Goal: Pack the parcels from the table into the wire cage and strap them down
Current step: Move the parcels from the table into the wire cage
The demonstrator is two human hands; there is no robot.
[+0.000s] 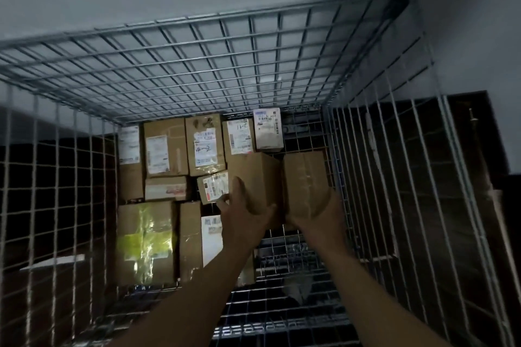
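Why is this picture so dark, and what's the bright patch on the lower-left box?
Head view: dim light, surroundings nearly black; the patch is glare off shiny yellow tape on the box; cage wires bow from the wide-angle lens, blurring at the edges.

Parcels (163,146): twelve visible, ten from 9 to 12 o'clock, two toward 3 o'clock. Wire cage (197,65): one. Hands: two, namely left hand (245,222) and right hand (318,214).

My two arms: left hand (243,215) and right hand (317,213) bare, wrists and forearms likewise bare up to the lower edge of view; dim light blurs finer detail.
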